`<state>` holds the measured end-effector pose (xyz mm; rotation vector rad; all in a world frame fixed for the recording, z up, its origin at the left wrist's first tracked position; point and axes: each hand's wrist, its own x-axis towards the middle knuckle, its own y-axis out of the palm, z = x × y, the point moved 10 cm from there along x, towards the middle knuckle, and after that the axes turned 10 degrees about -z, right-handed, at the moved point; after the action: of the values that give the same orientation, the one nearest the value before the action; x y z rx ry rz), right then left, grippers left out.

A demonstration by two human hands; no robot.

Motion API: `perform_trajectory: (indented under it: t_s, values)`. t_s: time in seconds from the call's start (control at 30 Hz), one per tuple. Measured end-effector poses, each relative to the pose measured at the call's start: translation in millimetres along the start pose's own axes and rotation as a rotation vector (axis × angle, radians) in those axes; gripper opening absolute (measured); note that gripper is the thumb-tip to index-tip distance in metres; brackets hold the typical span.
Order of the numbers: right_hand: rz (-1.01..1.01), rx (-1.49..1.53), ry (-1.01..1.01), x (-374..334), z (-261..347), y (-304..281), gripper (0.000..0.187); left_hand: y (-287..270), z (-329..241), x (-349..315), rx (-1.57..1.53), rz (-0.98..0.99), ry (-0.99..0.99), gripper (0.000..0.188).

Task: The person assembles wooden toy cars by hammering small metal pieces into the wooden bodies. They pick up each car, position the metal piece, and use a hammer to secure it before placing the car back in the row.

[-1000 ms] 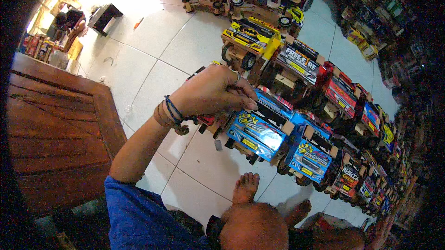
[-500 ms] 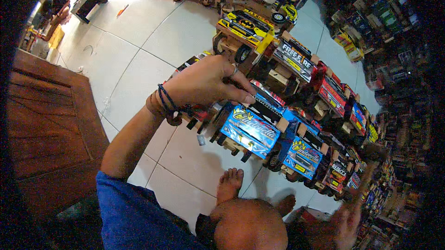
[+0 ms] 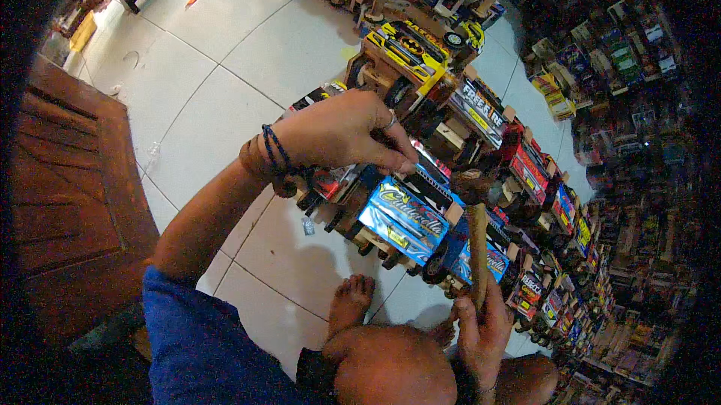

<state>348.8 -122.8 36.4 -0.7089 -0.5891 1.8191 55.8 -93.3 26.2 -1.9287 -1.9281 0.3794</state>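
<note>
My left hand [image 3: 342,133] reaches over a blue toy truck [image 3: 404,219], its thumb and fingers pinched together at the truck's upper edge. Whatever sits between the fingertips is too small to make out. In my right hand [image 3: 484,330] is a hammer, gripped low on its wooden handle [image 3: 478,247]. The dark hammer head [image 3: 478,184] is raised beside my left fingertips, in front of the row of trucks. A second blue toy truck [image 3: 492,258] stands just right of the first, partly covered by the handle.
Several more toy trucks stand in rows, including a yellow one [image 3: 409,52] and a red one [image 3: 528,165]. Stacked toy trucks [image 3: 623,60] fill the right side. A brown wooden door [image 3: 82,202] is at left. My bare foot [image 3: 353,298] rests on the white tiles.
My right hand has swung up from the lower right, bringing the hammer in over the blue trucks. My left hand keeps its pinch at the truck. The view has shifted slightly.
</note>
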Motion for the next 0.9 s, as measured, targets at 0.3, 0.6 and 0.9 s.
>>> perform_trajectory:
  t_s: [0.3,0.6,0.9]
  values:
    - [0.002,-0.188,-0.273,4,40,4,0.051,-1,4,2,0.023,-0.033,0.027,0.028]
    - [0.091,-0.265,-0.429,3,52,15,0.055,-1,8,0,-0.017,-0.003,-0.031,0.025]
    - [0.085,-0.305,-0.513,5,61,14,0.055,-1,8,2,-0.010,-0.008,0.035,0.027]
